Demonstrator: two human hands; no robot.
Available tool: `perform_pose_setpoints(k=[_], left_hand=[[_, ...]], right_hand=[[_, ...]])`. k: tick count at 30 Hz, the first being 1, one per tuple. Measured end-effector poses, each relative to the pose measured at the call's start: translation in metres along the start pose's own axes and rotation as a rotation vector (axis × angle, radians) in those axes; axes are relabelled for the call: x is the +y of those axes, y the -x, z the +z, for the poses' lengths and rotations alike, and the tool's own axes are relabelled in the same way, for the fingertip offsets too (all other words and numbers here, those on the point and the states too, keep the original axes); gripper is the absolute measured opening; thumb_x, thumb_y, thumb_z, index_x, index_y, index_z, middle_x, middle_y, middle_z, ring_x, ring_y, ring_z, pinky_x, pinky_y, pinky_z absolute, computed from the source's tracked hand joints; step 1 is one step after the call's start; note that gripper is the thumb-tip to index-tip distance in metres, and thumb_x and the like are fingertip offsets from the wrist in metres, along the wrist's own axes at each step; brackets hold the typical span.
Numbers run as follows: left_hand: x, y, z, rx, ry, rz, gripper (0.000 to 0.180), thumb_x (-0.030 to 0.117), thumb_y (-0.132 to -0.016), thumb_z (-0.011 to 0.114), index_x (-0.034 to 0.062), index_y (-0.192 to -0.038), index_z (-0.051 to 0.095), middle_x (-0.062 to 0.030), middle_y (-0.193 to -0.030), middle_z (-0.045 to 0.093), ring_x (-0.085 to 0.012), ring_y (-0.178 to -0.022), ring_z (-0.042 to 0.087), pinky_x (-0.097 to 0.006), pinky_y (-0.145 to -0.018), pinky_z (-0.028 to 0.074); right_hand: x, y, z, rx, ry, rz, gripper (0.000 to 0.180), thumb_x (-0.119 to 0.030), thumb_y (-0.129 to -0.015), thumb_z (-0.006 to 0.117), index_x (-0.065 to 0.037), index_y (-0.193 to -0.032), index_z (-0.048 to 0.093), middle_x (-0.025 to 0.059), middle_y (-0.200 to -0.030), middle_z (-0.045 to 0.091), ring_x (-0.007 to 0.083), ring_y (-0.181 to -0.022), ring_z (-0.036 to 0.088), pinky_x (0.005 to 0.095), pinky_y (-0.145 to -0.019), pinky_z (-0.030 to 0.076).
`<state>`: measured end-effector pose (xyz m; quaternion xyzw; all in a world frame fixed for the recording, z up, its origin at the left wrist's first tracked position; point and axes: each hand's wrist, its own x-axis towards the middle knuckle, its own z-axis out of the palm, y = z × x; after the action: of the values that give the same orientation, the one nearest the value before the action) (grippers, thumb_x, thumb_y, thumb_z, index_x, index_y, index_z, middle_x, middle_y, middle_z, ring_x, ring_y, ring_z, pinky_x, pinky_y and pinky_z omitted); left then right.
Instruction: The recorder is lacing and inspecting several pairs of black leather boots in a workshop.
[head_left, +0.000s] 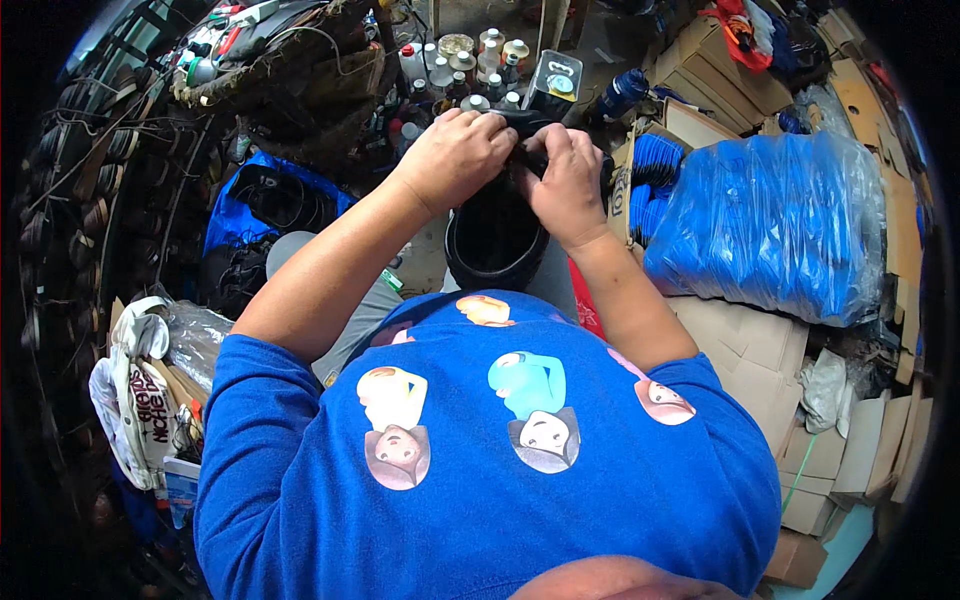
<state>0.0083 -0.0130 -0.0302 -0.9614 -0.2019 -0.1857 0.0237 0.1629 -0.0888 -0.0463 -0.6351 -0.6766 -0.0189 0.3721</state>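
In front of my body, between my forearms, is a black shoe (490,270), its rounded, open end toward me and its inside dark. At its far end my left hand (458,155) is closed, its fingers bent over a black part of the shoe. Across from it, my right hand (567,185) pinches the same dark part with thumb and fingers. The two hands are close together, and the knuckles hide most of what the fingertips grip. My wrists hide part of the shoe's sides.
Beyond my hands stand several bottles (462,75) and a square tin (554,82). At right a plastic-wrapped blue bundle (770,230) lies on cardboard (740,350). A blue bag (270,200) with dark items is at left, beside crowded shelves (100,220).
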Motion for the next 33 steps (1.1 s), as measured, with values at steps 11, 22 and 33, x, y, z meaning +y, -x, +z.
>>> perform_pose_setpoints(k=[11, 22, 33], left_hand=[[-0.007, -0.015, 0.002, -0.244, 0.349, -0.45, 0.021, 0.022, -0.082, 0.056, 0.0074, -0.093, 0.065, -0.0135, -0.099, 0.059, -0.0336, -0.099, 0.049, -0.041, -0.085, 0.04], [-0.014, -0.023, 0.021, -0.255, 1.442, -1.286, 0.029, 0.027, -0.087, 0.052, 0.0019, -0.099, 0.06, -0.0125, -0.089, 0.062, -0.0239, -0.074, 0.059, -0.04, -0.072, 0.047], [-0.028, -0.012, 0.002, -0.39, 1.009, -0.64, 0.031, 0.023, -0.083, 0.06, -0.0004, -0.104, 0.062, -0.0082, -0.092, 0.066, -0.0169, -0.084, 0.06, -0.029, -0.078, 0.045]], right_hand=[[0.009, -0.004, 0.002, 0.015, 0.03, -0.109, 0.024, -0.013, -0.065, 0.067, -0.014, -0.084, 0.053, 0.0029, -0.083, 0.054, 0.0231, -0.088, 0.051, 0.0398, -0.082, 0.034], [0.005, -0.004, 0.004, 0.038, 0.123, -0.213, 0.019, -0.02, -0.064, 0.069, -0.017, -0.081, 0.063, -0.0002, -0.088, 0.055, 0.021, -0.091, 0.05, 0.039, -0.084, 0.031], [0.015, -0.016, 0.004, -0.074, 0.056, -0.239, 0.014, -0.026, -0.069, 0.067, -0.012, -0.07, 0.064, 0.0025, -0.074, 0.06, 0.0214, -0.08, 0.054, 0.0382, -0.078, 0.034]])
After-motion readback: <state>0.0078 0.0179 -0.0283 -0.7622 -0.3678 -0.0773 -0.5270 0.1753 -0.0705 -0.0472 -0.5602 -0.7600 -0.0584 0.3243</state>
